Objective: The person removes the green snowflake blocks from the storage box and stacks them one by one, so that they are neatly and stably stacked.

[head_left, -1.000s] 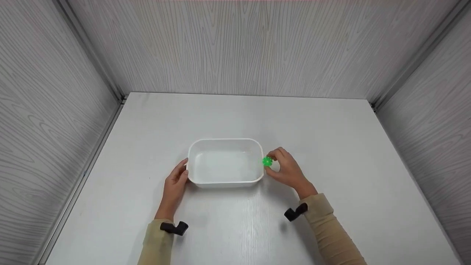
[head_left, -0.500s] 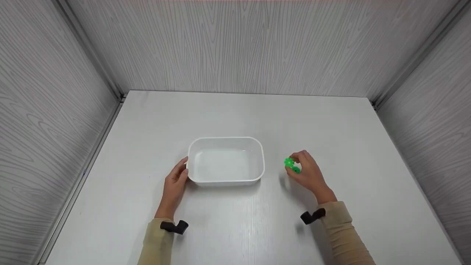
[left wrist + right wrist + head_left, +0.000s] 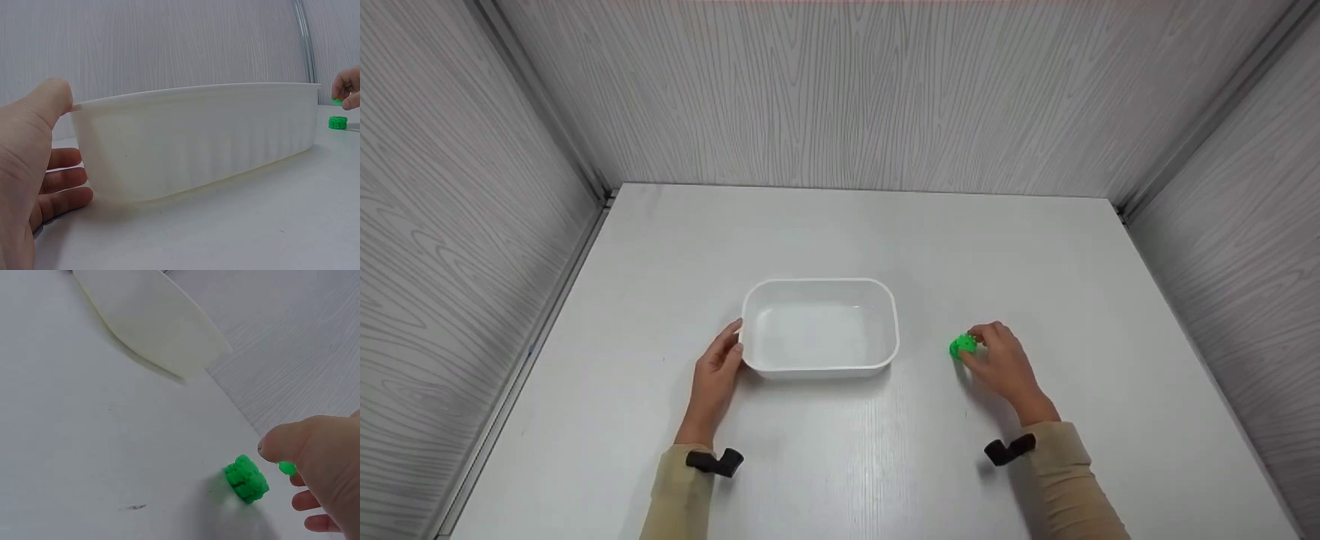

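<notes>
In the head view a white rectangular tub [image 3: 821, 326] sits mid-table. My left hand [image 3: 717, 373] holds its left end; in the left wrist view the thumb lies on the rim [image 3: 197, 89] and the other fingers curl below it against the outer wall. To the right of the tub, my right hand [image 3: 1001, 367] pinches a small green toothed disc [image 3: 287, 468], mostly hidden behind the thumb in the right wrist view. Just beneath it, a short stack of green toothed discs [image 3: 246, 479] rests on the table. The held disc and the stack overlap in the head view.
The white table [image 3: 840, 450] is walled by pale wood-grain panels at the back [image 3: 847, 97], left and right. Each wrist carries a black camera mount [image 3: 1009, 448] over a tan sleeve [image 3: 1072, 480]. A small dark mark [image 3: 135, 507] shows on the tabletop.
My right hand has moved from the tub's right rim to the right and slightly nearer, bringing the green disc over the stack. My left hand and the tub have stayed in place.
</notes>
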`<action>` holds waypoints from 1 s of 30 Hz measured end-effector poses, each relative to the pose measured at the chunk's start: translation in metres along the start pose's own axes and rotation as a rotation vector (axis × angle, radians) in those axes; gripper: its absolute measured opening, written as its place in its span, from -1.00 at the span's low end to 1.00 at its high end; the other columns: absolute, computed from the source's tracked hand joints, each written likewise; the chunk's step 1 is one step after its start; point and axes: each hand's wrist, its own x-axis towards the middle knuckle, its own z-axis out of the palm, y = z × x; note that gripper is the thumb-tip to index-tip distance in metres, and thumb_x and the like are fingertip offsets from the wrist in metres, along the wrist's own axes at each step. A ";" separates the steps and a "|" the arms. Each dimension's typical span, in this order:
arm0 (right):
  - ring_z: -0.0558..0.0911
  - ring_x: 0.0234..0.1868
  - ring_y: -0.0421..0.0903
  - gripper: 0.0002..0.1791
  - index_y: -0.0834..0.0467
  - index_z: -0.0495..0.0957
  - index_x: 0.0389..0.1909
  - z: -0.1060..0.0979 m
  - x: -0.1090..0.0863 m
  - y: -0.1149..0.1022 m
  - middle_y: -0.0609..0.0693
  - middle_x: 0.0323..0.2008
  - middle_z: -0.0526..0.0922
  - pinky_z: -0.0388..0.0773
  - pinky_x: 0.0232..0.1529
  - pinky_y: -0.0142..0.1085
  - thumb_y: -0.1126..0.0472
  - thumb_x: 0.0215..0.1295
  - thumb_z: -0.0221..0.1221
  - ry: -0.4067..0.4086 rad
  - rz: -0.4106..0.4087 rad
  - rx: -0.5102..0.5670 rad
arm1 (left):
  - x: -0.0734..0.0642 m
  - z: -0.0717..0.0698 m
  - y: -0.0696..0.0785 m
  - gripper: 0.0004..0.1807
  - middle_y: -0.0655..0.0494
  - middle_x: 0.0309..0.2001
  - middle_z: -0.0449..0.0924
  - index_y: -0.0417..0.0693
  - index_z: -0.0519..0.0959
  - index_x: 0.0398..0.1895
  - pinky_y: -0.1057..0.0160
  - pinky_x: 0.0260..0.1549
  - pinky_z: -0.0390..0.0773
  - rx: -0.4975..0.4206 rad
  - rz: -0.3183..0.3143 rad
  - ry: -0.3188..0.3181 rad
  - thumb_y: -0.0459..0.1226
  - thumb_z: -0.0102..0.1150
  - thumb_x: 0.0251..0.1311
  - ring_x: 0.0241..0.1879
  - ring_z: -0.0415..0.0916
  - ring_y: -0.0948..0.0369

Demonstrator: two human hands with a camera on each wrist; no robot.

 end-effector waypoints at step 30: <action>0.43 -0.05 0.12 -0.54 0.24 0.47 0.01 0.001 0.001 0.006 0.16 -0.11 0.43 0.37 -0.03 0.01 0.11 0.13 0.26 -0.247 0.135 -0.052 | -0.005 0.002 0.018 -0.54 -0.12 0.12 0.43 0.08 0.33 0.31 0.16 -0.04 0.45 -0.031 -0.047 -0.021 -0.18 -0.01 0.35 0.03 0.41 0.03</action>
